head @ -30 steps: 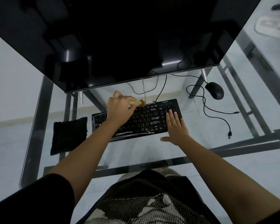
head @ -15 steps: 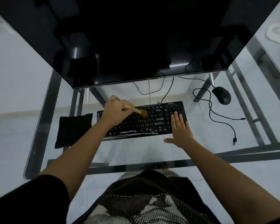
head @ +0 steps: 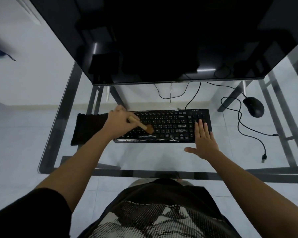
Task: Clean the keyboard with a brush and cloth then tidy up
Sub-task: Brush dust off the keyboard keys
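A dark monitor (head: 162,40) looms over the glass desk (head: 144,157); a black mouse (head: 253,106) sits right.

The person wears a black T-shirt (head: 170,189) with a large white print (head: 144,219) made of small dots on the front. Behind the left hand (head: 118,123) the forearm is bare up to a short black sleeve (head: 27,213). The forearm behind the right hand (head: 205,141) is bare too.
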